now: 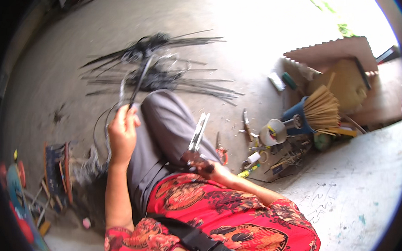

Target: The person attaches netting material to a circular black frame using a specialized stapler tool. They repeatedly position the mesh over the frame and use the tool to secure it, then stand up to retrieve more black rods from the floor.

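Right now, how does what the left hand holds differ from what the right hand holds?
The left hand grips a thin dark strip that is long, slender and reaches up toward the pile of strips. The right hand grips a knife with a short, broad, shiny blade. The strip looks dull black; the knife glints. Both point away from the person.

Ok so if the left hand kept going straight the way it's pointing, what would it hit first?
The left hand, gripping a thin dark strip, points up the picture toward the floor ahead. First in that line appears to be the pile of dark strips and wire on the concrete floor, though depth is hard to judge here.
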`<state>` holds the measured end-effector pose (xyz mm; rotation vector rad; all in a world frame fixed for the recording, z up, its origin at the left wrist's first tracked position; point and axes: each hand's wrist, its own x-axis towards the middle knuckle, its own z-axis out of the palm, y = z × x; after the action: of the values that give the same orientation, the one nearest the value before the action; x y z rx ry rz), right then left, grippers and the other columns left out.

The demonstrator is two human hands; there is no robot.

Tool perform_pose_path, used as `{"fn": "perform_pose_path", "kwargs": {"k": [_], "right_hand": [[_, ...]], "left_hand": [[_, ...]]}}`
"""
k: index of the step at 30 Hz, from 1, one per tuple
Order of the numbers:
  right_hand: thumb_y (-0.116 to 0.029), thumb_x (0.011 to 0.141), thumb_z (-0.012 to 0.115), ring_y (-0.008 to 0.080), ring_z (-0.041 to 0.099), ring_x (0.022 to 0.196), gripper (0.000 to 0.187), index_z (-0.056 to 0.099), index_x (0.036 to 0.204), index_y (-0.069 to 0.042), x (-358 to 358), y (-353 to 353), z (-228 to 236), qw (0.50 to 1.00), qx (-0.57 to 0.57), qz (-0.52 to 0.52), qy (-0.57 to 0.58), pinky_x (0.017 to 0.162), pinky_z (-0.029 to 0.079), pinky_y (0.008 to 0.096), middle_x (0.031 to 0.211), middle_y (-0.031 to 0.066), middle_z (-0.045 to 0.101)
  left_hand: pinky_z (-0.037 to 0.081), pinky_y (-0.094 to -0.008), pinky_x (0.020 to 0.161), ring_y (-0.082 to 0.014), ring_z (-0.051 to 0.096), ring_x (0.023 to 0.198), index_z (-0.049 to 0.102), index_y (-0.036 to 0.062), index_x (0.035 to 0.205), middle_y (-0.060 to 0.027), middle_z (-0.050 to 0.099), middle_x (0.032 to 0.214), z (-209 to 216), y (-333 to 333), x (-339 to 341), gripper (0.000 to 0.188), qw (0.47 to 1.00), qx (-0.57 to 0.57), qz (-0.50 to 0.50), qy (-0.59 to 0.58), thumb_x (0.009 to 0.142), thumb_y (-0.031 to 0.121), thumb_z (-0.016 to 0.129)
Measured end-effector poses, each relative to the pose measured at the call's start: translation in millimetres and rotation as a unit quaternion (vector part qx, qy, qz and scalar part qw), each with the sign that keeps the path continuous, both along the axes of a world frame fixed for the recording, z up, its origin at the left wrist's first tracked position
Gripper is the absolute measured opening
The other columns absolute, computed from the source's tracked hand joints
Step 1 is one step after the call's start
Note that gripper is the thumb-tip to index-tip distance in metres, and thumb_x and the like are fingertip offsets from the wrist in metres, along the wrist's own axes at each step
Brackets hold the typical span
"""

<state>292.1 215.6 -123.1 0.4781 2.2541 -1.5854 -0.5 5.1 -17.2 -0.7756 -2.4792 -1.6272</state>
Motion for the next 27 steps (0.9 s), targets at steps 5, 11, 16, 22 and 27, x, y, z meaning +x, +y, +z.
{"fn": "perform_pose_path", "kwargs": {"k": [5,11,16,22,27], "right_hand": [[-0.019,0.104,0.075,0.0353,0.063,0.113,0.037,0.074,0.141,-0.014,33.3,22.1,-16.8,0.990,0.070,0.077,0.092,0.100,0.050,0.0455,0.121,0.0174,0.061],[-0.017,0.106,0.074,0.0423,0.058,0.143,0.043,0.070,0.149,-0.012,49.5,34.1,-21.0,0.994,0.030,0.100,0.040,0.119,0.047,0.0501,0.155,0.0233,0.058],[-0.023,0.107,0.072,0.0468,0.060,0.134,0.049,0.059,0.154,-0.014,63.6,39.4,-1.9,0.985,0.108,0.106,0.080,0.111,0.052,0.0536,0.140,0.0250,0.058],[-0.009,0.105,0.069,0.0387,0.066,0.114,0.040,0.066,0.145,-0.010,34.6,36.5,-16.9,0.973,0.085,0.087,0.194,0.099,0.054,0.0474,0.128,0.0177,0.066],[-0.001,0.108,0.065,0.0163,0.061,0.095,0.019,0.070,0.125,-0.008,-82.1,-34.7,29.4,0.942,-0.255,-0.080,0.202,0.080,0.049,0.0315,0.109,0.0042,0.065]], "left_hand": [[0.047,-0.0339,0.060,-0.0143,0.061,0.062,0.072,0.0009,0.111,-0.0053,0.066,0.072,-2.1,10.6,-11.1,0.019,1.000,-0.007,-0.013,0.007,0.117,0.013,0.060],[0.048,-0.0355,0.060,-0.0158,0.062,0.061,0.073,0.0010,0.111,-0.0054,0.066,0.071,6.1,11.0,-10.0,0.019,1.000,-0.006,-0.028,0.006,0.117,0.014,0.060],[0.044,-0.0341,0.059,-0.0135,0.057,0.060,0.071,0.0018,0.109,-0.0038,0.063,0.070,11.9,-2.2,-15.9,0.020,0.999,0.001,-0.035,0.000,0.118,0.015,0.058],[0.053,-0.0393,0.061,-0.0239,0.070,0.064,0.070,0.0031,0.107,-0.0084,0.070,0.071,-22.1,1.8,21.4,0.019,0.988,-0.010,-0.119,-0.094,0.116,0.016,0.061],[0.057,-0.0403,0.066,-0.0281,0.075,0.070,0.070,0.0012,0.104,-0.0112,0.074,0.077,-31.5,22.7,45.7,0.019,0.983,0.043,-0.142,-0.108,0.115,0.015,0.062]]}}
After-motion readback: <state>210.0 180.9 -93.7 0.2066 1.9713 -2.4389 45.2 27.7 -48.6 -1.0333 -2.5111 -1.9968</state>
